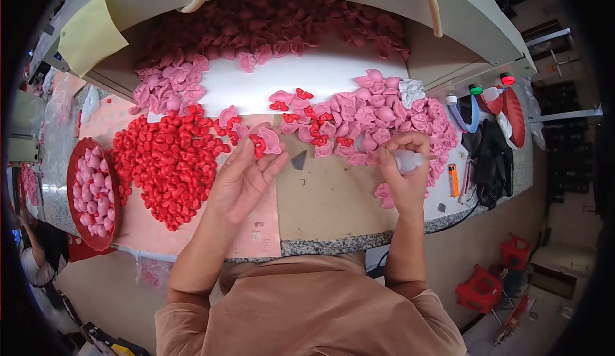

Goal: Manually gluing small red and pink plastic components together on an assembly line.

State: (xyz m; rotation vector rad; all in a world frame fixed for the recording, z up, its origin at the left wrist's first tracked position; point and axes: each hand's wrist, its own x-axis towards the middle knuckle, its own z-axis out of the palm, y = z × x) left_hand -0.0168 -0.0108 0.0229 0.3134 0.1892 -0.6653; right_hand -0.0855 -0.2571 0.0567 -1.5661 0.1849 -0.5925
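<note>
Between the fingertips of my left hand point(238, 186), held palm up, is a pink molded plastic piece point(271, 141) with a small red bow-shaped piece point(258, 146) against it. My right hand point(410, 186) is wrapped round a small translucent squeeze bottle point(407, 160), close to the near edge of a heap of pink molded pieces point(365, 116). Several pink pieces with red bows point(314, 129) lie between the hands, farther back. Left of my left hand spreads a large pile of red bow-shaped pieces point(176, 173) on pink paper point(259, 244).
A red bowl point(96, 243) of pink balls stands far left. A grey metal hood point(474, 29) arches over more pink pieces at the back. Right lie an orange lighter point(453, 180), crumpled foil point(411, 92) and a black bundle point(493, 164). Another person's arm point(32, 241) shows far left.
</note>
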